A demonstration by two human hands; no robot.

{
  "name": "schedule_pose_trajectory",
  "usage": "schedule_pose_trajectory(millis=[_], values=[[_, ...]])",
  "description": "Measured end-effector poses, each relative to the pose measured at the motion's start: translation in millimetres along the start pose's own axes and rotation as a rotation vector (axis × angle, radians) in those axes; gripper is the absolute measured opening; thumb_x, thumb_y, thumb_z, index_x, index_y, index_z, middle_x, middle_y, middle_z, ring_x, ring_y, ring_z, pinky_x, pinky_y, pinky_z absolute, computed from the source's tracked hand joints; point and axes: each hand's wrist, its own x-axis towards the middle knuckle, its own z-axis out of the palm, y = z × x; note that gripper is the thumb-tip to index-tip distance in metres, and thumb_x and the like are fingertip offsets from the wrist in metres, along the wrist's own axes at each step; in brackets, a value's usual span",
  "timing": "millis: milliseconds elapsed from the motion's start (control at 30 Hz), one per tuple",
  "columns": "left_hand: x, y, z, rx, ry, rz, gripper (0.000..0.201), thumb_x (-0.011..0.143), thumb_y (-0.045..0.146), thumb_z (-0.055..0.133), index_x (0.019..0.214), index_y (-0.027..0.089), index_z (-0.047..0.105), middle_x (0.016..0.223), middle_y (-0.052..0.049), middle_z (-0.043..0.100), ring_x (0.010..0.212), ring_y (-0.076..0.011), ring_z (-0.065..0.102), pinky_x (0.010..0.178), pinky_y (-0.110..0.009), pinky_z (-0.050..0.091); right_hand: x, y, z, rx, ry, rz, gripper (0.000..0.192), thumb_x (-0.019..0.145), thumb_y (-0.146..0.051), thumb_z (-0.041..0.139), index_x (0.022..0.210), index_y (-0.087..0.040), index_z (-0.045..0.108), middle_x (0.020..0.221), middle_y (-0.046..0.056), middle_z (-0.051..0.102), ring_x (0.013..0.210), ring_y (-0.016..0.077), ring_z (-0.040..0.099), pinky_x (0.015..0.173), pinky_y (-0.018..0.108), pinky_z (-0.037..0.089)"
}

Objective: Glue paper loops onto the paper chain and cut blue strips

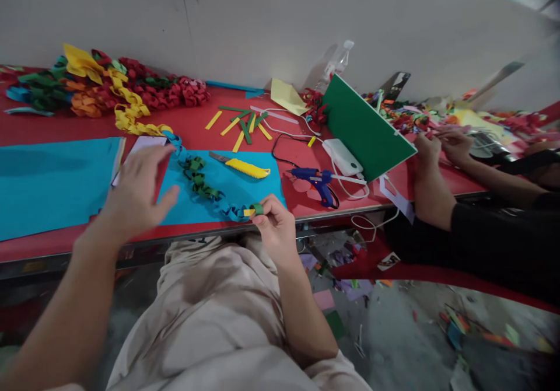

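Paper, thin and light, makes the blue-and-green folded paper chain lying on the blue sheet. It seems soft and easy to crush. Right hand pinches its end link gently; left hand hovers open, holding nothing.

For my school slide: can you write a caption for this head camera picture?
Right hand pinches the end of a paper chain while the open left hand hovers over blue paper.

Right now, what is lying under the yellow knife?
The yellow knife lies flat on a blue paper sheet, which rests on the red table. What the sheet itself covers cannot be seen.
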Motion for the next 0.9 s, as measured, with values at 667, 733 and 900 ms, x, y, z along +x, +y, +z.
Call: schedule_pose_trajectory(millis=[667,733,900], values=[[33.5,45.5,54.4,0.006,-0.049,0.269,0.039,0.097,0.017,0.052,0.134,0.022,0.062,0.117,-0.012,0.078,0.109,-0.0309,0.072,0.109,-0.054,0.04,73.2,-37.9,-21.3,-0.018,-0.019,-0.099,0.063,0.076,-0.074,0.078,0.066,-0.024,0.041,0.066,-0.004,0.042,0.066,0.0134,0.038,0.06,0.028,0.032],[46.4,31.6,41.7,0.053,-0.006,0.268,0.034,0.098,0.018,0.05,0.127,0.024,0.066,0.118,-0.011,0.076,0.11,-0.0309,0.07,0.107,-0.053,0.04,74.0,-32.9,-24.5,0.015,-0.018,-0.025,0.064,0.072,-0.076,0.079,0.066,-0.023,0.043,0.067,-0.004,0.045,0.064,0.0122,0.036,0.059,0.027,0.03],[50.5,8.7,21.9,0.241,-0.076,0.225,0.041,0.1,0.014,0.039,0.128,0.019,0.068,0.111,-0.014,0.072,0.106,-0.0321,0.066,0.107,-0.057,0.038,58.1,-0.9,-15.1,0.014,-0.07,0.186,0.063,0.072,-0.081,0.073,0.069,-0.023,0.047,0.07,-0.003,0.053,0.057,0.0096,0.031,0.054,0.026,0.027]])
